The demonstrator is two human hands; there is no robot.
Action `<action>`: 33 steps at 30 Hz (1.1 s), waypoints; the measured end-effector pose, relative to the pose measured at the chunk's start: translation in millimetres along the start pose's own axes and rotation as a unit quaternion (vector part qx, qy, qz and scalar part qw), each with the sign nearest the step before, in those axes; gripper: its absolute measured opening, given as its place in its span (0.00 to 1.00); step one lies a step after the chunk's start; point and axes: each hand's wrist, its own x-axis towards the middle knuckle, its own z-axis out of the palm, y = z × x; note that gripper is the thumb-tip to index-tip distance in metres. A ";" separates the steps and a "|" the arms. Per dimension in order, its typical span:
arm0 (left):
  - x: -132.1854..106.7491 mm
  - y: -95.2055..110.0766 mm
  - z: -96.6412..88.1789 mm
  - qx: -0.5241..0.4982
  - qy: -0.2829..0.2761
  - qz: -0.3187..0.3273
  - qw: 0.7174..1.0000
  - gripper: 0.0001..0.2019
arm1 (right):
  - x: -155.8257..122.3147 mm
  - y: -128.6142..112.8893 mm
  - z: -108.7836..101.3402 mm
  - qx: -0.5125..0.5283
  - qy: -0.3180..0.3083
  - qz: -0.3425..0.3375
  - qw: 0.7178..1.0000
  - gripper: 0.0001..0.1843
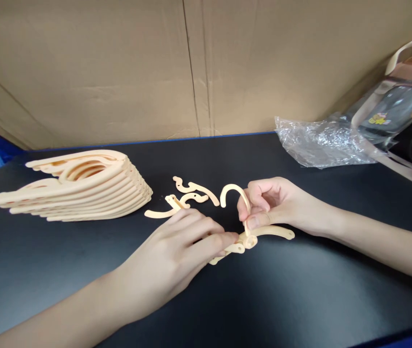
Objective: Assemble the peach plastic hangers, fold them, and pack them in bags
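your left hand [186, 244] and right hand [269, 205] meet over the middle of a dark table [300, 295], both on a small peach plastic hanger [276, 232]. your right hand is closed, thumb and fingers pinching the stem just below the curved hook [229, 189], which stands upright. your left hand is loosely curled, its fingertips pressing and gripping the hanger's left arm at the central joint. the hanger's right arm pokes out under your right thumb, low over the table. just behind your left hand lie a few loose hanger parts [187, 195]. further left sits a leaning stack of hanger pieces [82, 191]. a crumpled clear plastic bag [318, 142] lies at the back right, near a cardboard wall [119, 72].
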 end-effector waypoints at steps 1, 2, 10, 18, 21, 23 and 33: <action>-0.3 -0.2 0.4 0.001 0.001 0.001 1.000 0.13 | -0.1 -0.1 0.5 -0.006 0.000 -0.001 1.000 0.16; -0.5 -0.4 0.7 0.000 0.001 0.003 1.000 0.13 | -0.3 -0.3 1.0 -0.011 0.000 0.000 1.000 0.17; 0.5 -0.4 -1.6 0.005 0.005 0.016 1.000 0.14 | -1.6 -1.0 4.0 -0.069 0.002 -0.001 0.998 0.08; 0.8 -1.0 0.6 0.015 0.030 0.001 0.999 0.12 | -2.0 -4.0 3.8 -0.113 0.014 0.006 0.994 0.08; 0.6 -1.5 0.5 0.024 0.039 0.007 0.999 0.11 | -2.9 -4.1 4.3 -0.114 0.017 0.011 0.993 0.06; 0.3 -1.8 0.0 0.028 0.045 0.010 0.999 0.11 | -3.3 -4.2 4.4 -0.117 0.019 0.012 0.993 0.05; 0.3 -2.2 -0.3 0.030 0.044 0.005 0.999 0.13 | -3.7 -6.7 4.8 -0.121 0.031 0.029 0.992 0.04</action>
